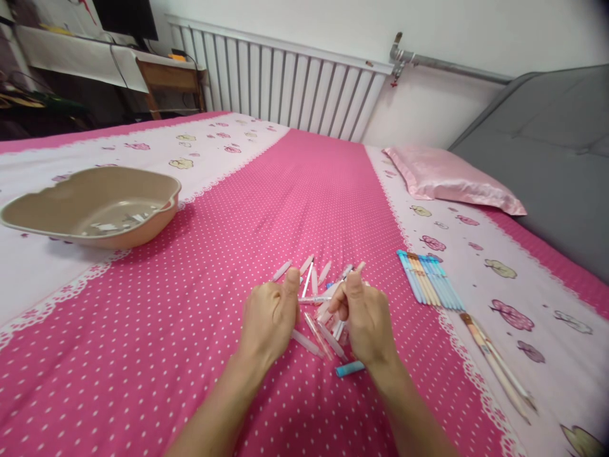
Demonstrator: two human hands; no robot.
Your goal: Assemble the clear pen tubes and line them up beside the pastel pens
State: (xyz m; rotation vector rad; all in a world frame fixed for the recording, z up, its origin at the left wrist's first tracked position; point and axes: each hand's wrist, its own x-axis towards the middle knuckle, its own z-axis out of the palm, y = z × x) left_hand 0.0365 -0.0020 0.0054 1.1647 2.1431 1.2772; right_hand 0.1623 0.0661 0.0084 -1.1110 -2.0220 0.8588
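Over the pink bedspread, my left hand [271, 312] and my right hand [367, 312] are both closed, thumbs up. A thin, light pen barrel [314, 299] with dark markings stretches between them, one end in each hand's fingers. Beneath and around my hands lies a loose heap of pale pink and clear pen parts [328, 339], partly hidden by the right hand. A teal pen cap [349, 368] lies beside my right wrist.
Rightward, blue and beige pens [431, 279] lie in a neat row, with two brush-like, brown-ended pens [497, 362] below. A beige plastic basin [95, 209] holding small white pieces stands left. A pink pillow [451, 178] lies farther back, before a radiator [285, 76].
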